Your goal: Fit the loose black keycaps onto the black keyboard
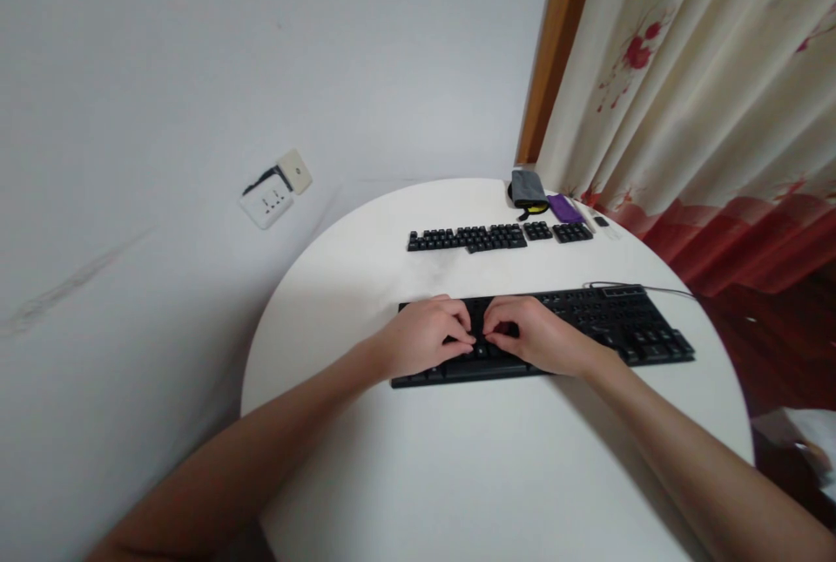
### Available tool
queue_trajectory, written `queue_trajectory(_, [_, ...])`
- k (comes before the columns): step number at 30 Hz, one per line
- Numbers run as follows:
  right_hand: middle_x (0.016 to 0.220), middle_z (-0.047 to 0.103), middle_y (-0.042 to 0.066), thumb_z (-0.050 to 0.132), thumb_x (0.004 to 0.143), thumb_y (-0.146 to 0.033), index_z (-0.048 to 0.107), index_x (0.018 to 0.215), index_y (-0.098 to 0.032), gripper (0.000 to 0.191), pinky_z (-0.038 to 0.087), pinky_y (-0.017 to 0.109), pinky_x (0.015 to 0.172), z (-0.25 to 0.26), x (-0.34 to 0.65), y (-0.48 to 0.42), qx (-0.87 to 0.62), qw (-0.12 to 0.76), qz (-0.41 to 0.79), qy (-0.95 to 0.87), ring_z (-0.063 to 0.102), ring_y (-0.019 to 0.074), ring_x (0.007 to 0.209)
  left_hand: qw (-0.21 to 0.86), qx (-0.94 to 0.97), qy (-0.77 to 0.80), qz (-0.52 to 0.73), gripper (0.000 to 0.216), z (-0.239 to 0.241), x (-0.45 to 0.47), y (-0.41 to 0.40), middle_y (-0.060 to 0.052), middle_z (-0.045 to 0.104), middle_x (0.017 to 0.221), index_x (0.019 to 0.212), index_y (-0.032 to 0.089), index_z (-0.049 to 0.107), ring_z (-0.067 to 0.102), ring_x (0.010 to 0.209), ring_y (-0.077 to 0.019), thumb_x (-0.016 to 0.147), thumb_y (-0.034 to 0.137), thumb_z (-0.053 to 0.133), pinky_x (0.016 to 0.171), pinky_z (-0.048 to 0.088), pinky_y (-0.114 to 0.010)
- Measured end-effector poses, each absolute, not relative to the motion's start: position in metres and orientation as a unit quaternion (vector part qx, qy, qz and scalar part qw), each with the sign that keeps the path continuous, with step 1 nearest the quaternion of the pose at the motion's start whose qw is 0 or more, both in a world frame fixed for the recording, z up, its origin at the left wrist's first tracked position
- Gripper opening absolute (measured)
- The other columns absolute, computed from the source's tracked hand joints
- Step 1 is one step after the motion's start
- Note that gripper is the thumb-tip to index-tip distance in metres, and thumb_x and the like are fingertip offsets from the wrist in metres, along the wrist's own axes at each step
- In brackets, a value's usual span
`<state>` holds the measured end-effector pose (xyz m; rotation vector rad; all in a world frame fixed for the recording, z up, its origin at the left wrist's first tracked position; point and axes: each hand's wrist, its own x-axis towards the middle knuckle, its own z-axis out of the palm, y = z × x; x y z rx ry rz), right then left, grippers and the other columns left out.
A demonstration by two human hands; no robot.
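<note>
While the keyboard (588, 309) lies close, keycaps (496, 237) sit grouped beyond it

Because the keyboard lies across the middle of the white table (457, 457), it seems within easy reach. The left hand (428, 334) and right hand (539, 334) bend toward each other over the part left of its centre, fingertips drawn in close; whether either grips anything is too small to tell. The keycaps stand in keyboard-like blocks, presumably to preserve their order, well apart from the hands.

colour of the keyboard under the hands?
Black; the keyboard shows best in the head view, the only one here.
</note>
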<state>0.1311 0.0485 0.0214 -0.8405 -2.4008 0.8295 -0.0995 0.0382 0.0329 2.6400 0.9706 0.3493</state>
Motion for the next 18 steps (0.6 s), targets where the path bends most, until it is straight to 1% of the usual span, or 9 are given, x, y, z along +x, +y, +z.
queue_trajectory(5, [0.087, 0.068, 0.003, 0.06, 0.085, -0.01, 0.068, 0.084, -0.018, 0.011, 0.046, 0.025, 0.07, 0.021, 0.132, 0.048, -0.311, 0.213, 0.299, -0.877, 0.061, 0.0139, 0.074, 0.167, 0.919, 0.335, 0.126, 0.016, 0.033, -0.099, 0.039, 0.0, 0.07, 0.1, 0.096, 0.025, 0.076, 0.062, 0.09, -0.0156, 0.092, 0.028, 0.062, 0.083, 0.046, -0.027])
queue_trajectory(10, [0.088, 0.067, 0.004, 0.058, 0.086, -0.009, 0.068, 0.084, -0.018, 0.013, 0.046, 0.025, 0.074, 0.024, 0.129, 0.047, -0.303, 0.199, 0.279, -0.889, 0.061, 0.0144, 0.078, 0.168, 0.913, 0.342, 0.146, 0.021, 0.03, -0.098, 0.04, -0.002, 0.072, 0.095, 0.094, 0.022, 0.075, 0.064, 0.089, -0.0166, 0.095, 0.028, 0.055, 0.085, 0.047, -0.029])
queue_trajectory(14, [0.091, 0.065, 0.005, 0.059, 0.087, -0.011, 0.07, 0.083, -0.018, 0.014, 0.045, 0.026, 0.078, 0.028, 0.131, 0.045, -0.299, 0.181, 0.241, -0.905, 0.061, 0.0162, 0.086, 0.171, 0.911, 0.345, 0.149, 0.02, 0.028, -0.097, 0.04, -0.002, 0.072, 0.096, 0.094, 0.022, 0.075, 0.064, 0.09, -0.017, 0.095, 0.03, 0.056, 0.085, 0.047, -0.029])
queue_trajectory(18, [0.088, 0.065, 0.004, 0.061, 0.086, -0.018, 0.073, 0.085, -0.022, 0.013, 0.043, 0.028, 0.075, 0.033, 0.135, 0.043, -0.321, 0.152, 0.194, -0.915, 0.06, 0.0183, 0.087, 0.171, 0.909, 0.351, 0.145, 0.019, 0.03, -0.096, 0.04, -0.002, 0.072, 0.095, 0.093, 0.022, 0.075, 0.064, 0.089, -0.0167, 0.094, 0.028, 0.057, 0.083, 0.047, -0.028])
